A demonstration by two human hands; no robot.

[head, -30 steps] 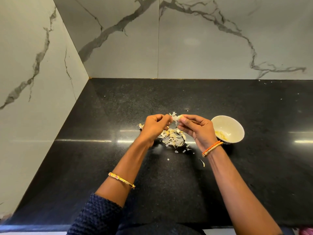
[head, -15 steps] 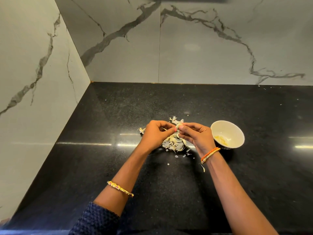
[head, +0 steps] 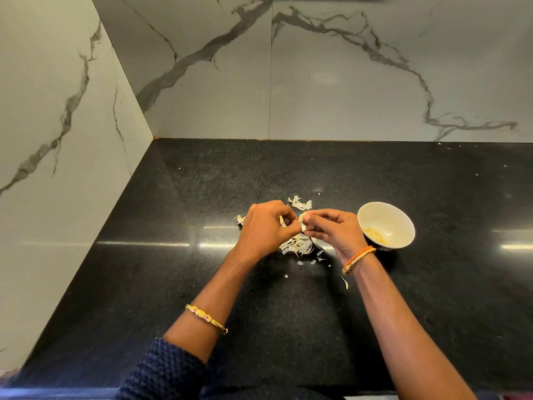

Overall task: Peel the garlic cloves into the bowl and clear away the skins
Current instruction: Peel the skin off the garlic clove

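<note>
In the head view, both hands meet over the middle of the black speckled stone bench [head: 173, 284], pinching one small pale garlic clove [head: 302, 220] between them. The left hand [head: 266, 228] has its fingers curled, its grip pressed on the clove's left side; the right hand [head: 336, 229] pinches the clove from the right with thumb and forefinger. Just beneath and beyond the hands lies a loose heap of white papery garlic skins [head: 297, 245], with small flakes scattered nearer. A round cream ceramic bowl [head: 403, 226] stands just right of the right hand, holding a few yellowish peeled pieces. Grey-veined white marble walls [head: 346, 82] rise behind and left.
</note>
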